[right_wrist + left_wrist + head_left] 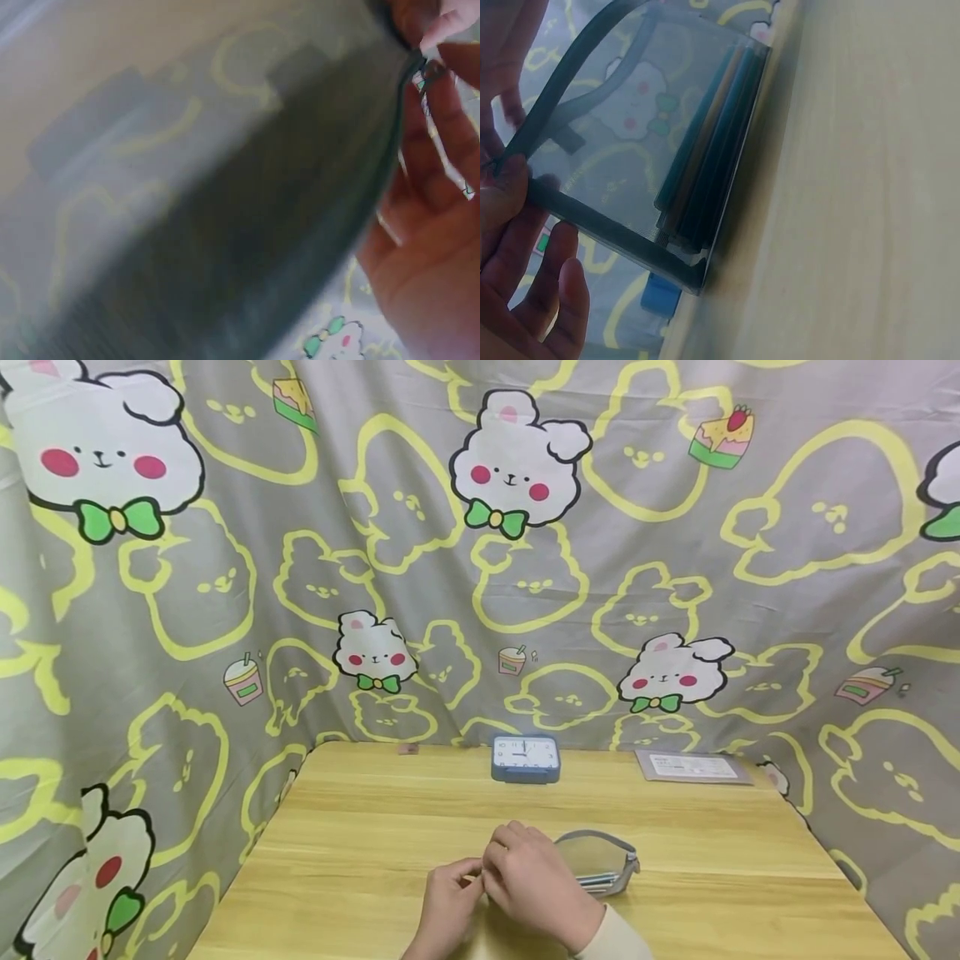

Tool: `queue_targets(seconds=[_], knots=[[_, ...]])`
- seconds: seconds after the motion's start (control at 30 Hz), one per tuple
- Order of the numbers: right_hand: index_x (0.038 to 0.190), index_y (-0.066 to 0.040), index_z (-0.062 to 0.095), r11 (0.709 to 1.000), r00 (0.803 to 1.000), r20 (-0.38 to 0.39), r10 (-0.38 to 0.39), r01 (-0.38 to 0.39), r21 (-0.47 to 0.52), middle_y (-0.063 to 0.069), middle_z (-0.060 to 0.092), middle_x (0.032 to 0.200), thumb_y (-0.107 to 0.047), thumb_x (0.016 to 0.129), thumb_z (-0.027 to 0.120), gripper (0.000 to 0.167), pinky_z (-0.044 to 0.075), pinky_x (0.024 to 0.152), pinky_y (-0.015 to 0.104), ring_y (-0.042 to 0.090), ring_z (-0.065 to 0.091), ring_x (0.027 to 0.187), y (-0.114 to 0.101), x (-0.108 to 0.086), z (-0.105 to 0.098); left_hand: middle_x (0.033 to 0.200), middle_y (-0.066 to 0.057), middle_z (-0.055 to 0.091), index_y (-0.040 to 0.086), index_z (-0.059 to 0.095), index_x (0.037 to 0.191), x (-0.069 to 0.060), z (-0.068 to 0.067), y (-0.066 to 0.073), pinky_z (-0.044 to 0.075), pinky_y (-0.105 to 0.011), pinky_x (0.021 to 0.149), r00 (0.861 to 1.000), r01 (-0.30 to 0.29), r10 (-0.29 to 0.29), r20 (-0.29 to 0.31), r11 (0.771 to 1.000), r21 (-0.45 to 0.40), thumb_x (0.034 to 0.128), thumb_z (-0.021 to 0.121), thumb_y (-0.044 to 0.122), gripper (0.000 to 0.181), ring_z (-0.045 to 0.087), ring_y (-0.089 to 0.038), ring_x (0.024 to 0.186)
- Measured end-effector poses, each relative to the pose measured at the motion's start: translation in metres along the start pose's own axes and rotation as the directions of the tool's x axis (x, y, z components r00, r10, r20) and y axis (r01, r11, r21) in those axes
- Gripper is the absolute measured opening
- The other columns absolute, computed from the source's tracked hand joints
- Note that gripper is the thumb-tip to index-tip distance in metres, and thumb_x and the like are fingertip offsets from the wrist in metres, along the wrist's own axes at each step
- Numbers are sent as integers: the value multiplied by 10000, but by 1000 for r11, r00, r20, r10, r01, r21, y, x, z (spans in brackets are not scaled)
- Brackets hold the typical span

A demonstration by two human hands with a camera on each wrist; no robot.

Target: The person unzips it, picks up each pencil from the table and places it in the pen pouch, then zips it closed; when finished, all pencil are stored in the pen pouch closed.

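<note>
A see-through mesh pencil case (622, 187) with a dark grey-green border is raised on its side above the table. Several slim pens or pencils (705, 150) lie along its bottom, and its zipped edge gapes in the left wrist view. My left hand (453, 897) pinches one end of that edge between thumb and fingers. Close against it, my right hand (536, 885) grips the same corner, where a small zipper pull (433, 70) shows in the right wrist view. In the head view the right hand covers that corner and part of the case.
A blue alarm clock (525, 758) stands at the table's back edge. To its right lies a flat grey packet (693, 767) with a white label. Patterned curtain (420, 568) hangs round the back and sides of the wooden table (337, 827).
</note>
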State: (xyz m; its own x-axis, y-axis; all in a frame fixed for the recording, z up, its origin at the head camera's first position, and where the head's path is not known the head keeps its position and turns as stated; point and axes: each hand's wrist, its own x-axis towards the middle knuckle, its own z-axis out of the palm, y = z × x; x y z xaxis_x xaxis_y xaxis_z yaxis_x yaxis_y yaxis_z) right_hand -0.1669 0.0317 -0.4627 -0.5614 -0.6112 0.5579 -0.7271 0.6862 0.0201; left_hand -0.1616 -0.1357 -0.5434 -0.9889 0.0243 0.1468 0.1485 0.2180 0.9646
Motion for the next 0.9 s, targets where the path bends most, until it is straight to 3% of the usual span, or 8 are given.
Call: queue_targets(seconds=[0.17, 0.37, 0.57, 0.73, 0.9], knots=[[736, -200, 690, 990, 989, -83, 120, -114, 78, -94, 641, 911, -183, 789, 839, 160, 519, 685, 212, 68, 575, 815, -4, -3, 3, 976, -48, 814, 123, 842, 1020, 0, 1, 0, 567, -197, 620, 999, -34, 34, -1, 999, 2, 958, 772, 167, 103, 711, -161, 692], [688, -190, 692, 949, 943, -153, 296, -272, 159, -64, 673, 938, -126, 735, 885, 209, 545, 667, 216, 89, 626, 868, -11, -6, 4, 1056, -75, 812, 84, 812, 1071, -1, -1, 2, 574, -178, 667, 997, -74, 74, 30, 997, 5, 982, 761, 252, 197, 699, -137, 732], [609, -240, 607, 848, 878, -30, 477, -451, 278, -88, 682, 944, -70, 777, 838, 333, 580, 795, 301, 112, 644, 923, -10, -8, -3, 1073, 1, 817, 138, 808, 1069, -3, -1, 4, 563, -188, 746, 993, -120, 119, 16, 992, 46, 965, 771, 286, 185, 694, -58, 890], [595, -264, 606, 771, 830, 76, 553, -544, 330, -119, 677, 983, -80, 806, 815, 350, 570, 862, 334, 136, 641, 990, -1, -14, -11, 1007, 20, 819, 161, 829, 1027, -5, 1, 3, 570, -193, 646, 989, -147, 147, 12, 988, 49, 942, 790, 320, 184, 716, -162, 740], [604, -271, 608, 717, 792, 132, 596, -599, 357, -107, 688, 1008, -83, 794, 793, 325, 560, 896, 349, 158, 648, 1028, 9, -24, -17, 994, -10, 820, 134, 840, 1038, -6, 5, 2, 589, -210, 638, 974, -224, 224, 12, 972, 75, 936, 792, 311, 211, 709, -84, 748]])
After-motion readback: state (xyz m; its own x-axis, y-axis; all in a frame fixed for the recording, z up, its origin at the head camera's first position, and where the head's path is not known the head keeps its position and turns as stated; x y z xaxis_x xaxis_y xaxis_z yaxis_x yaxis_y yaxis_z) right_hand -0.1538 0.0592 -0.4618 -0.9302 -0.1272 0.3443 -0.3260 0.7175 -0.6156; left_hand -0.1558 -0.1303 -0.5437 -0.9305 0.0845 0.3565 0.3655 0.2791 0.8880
